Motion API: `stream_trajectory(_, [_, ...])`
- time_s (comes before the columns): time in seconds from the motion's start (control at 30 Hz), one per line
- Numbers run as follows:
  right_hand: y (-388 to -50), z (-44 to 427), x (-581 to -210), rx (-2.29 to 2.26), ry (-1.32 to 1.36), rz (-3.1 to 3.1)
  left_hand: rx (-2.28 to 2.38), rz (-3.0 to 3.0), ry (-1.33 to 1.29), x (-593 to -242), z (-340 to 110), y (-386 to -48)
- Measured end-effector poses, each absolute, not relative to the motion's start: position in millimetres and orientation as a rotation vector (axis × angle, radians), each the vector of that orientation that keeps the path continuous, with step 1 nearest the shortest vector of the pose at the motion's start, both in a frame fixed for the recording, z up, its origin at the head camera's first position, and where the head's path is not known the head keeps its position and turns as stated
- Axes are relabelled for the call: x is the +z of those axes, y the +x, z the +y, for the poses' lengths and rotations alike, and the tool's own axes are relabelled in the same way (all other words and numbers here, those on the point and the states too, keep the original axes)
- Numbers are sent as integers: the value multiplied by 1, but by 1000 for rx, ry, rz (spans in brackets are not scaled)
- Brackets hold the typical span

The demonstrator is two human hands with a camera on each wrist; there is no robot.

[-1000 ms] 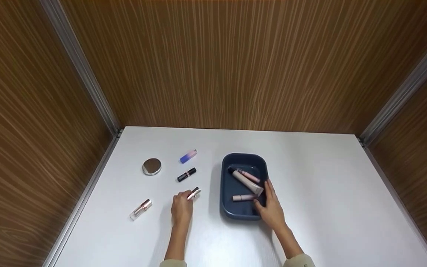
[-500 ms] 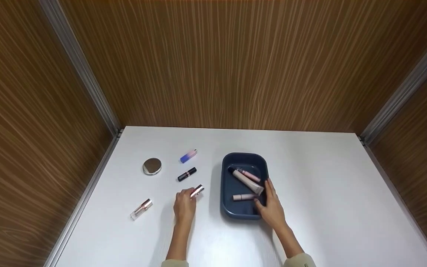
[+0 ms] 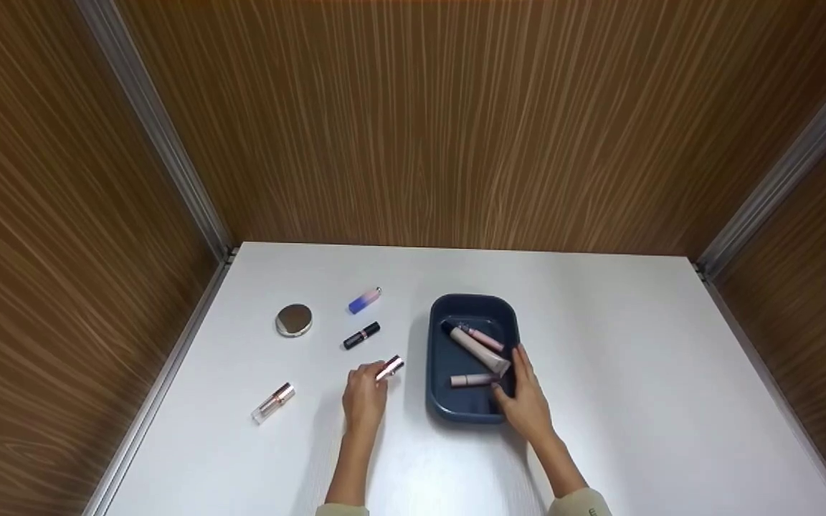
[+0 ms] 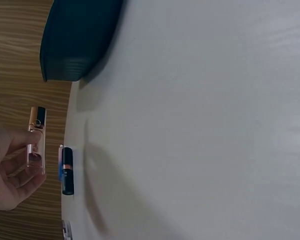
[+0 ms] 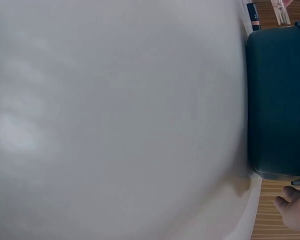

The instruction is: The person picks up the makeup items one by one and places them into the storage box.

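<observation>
My left hand pinches a lip gloss tube with a rose-gold cap and a clear body. The left wrist view shows this tube between thumb and fingers, raised off the table. A dark blue box stands to its right. My right hand grips the box's right side, thumb over the rim and fingers along the outer wall. Inside the box lie a pale squeeze tube with a dark cap, a slim pink tube and a pale lilac tube.
Left of the box lie a black lipstick, a blue-pink tube, a round compact and another clear tube with a rose-gold cap. Wood-grain panels border the white table at back and sides.
My left hand has moved right and slightly away from me with the lip gloss tube, closer to the box. The right hand and the box have stayed in place.
</observation>
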State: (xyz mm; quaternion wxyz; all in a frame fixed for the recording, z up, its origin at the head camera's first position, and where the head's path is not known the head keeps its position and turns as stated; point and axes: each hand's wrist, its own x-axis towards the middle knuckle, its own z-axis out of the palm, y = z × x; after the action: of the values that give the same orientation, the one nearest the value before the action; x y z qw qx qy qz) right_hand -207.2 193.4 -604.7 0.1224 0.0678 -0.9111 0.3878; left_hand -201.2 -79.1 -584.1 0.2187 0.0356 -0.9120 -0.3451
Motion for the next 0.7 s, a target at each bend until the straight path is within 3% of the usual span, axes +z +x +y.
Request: stream_trajectory(0.7, [-207,194,-603,1135,156,-2698,-917,-2474,-37,-574,-58,-197])
